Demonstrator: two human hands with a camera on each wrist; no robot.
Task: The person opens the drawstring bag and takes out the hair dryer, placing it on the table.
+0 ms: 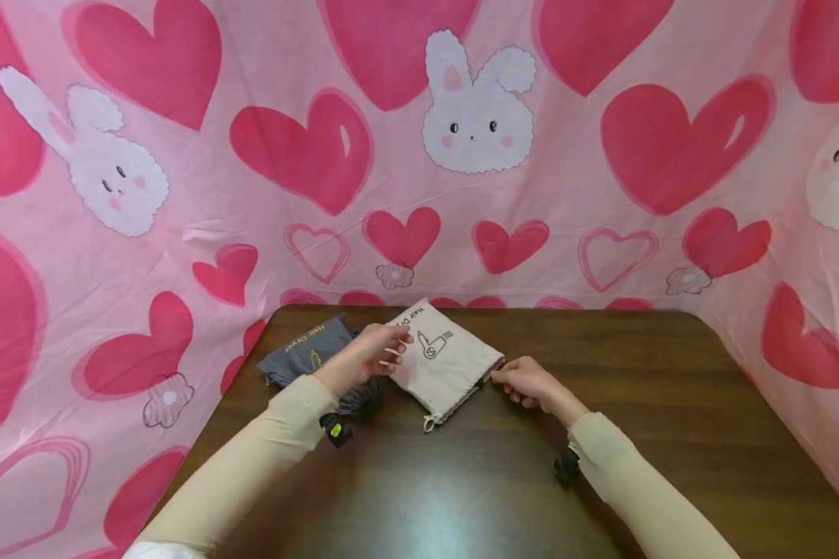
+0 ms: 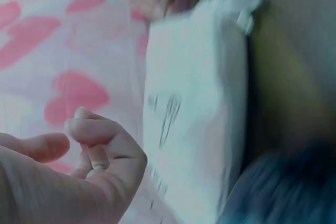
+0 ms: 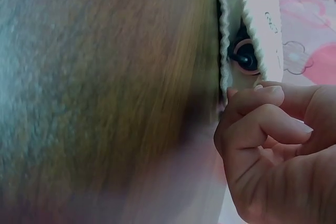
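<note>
So the cream cloth bag (image 1: 454, 376) is lying diagonally on the table (image 1: 601, 357), left of the middle, one corner pretty much up at the far edge. It's got "Hair Dryer" lettering (image 1: 414, 312) and a dark dryer drawing (image 1: 433, 344) facing up. Mouth points toward the near right corner, cord loop (image 1: 429, 423) sticking out on the near side. Right hand (image 1: 531, 382) pinches the mouth's right end; it's gaping, with a dark round thing with a pinkish ring (image 3: 245, 56) showing inside. Left hand (image 1: 369, 353) is by the bag's left side, holding nothing.
</note>
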